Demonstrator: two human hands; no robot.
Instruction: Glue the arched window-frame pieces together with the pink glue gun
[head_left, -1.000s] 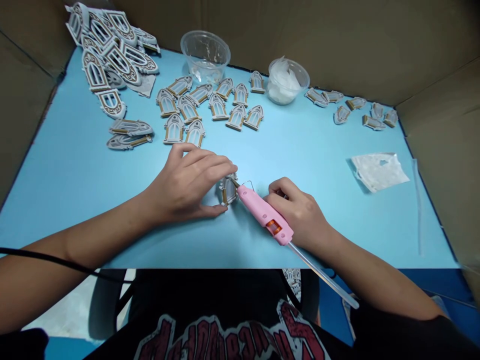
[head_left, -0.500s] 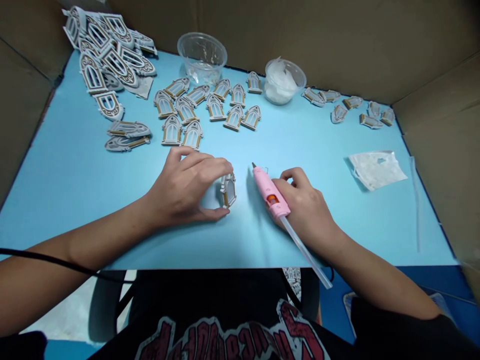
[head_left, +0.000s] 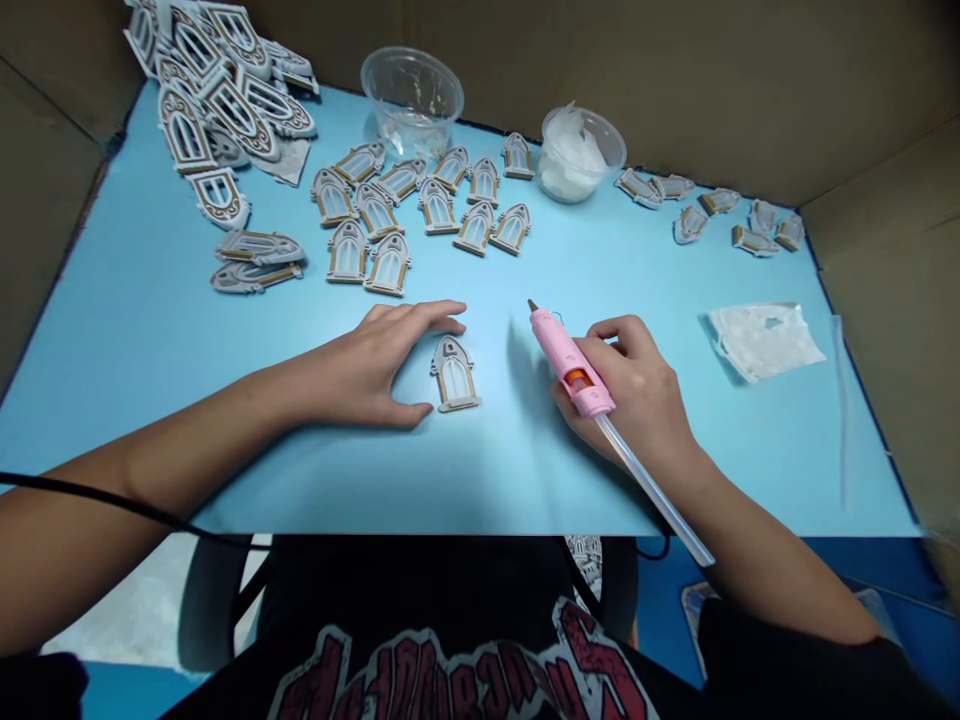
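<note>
A small arched window piece (head_left: 455,375), white and gold, lies face up on the light blue table (head_left: 360,480). My left hand (head_left: 375,365) rests just left of it, thumb and fingers spread apart around its near side with a gap between. In my right hand (head_left: 634,390) is a pink hot glue gun (head_left: 566,355), its metal nozzle pointing up and to the left above the tabletop. A long clear glue stick (head_left: 656,490) sticks out of its back end.
Several similar arched pieces (head_left: 437,207) lie beyond my left hand. Larger arched frames (head_left: 184,130) are heaped at the far left. Two clear plastic bowls, one bare-walled (head_left: 412,90) and one with white material (head_left: 574,155), stand at the back. A white packet (head_left: 765,340) lies right.
My left hand has let go of the arched window piece, which was tilted on edge and now lies flat. My right hand has shifted slightly right with the glue gun.
</note>
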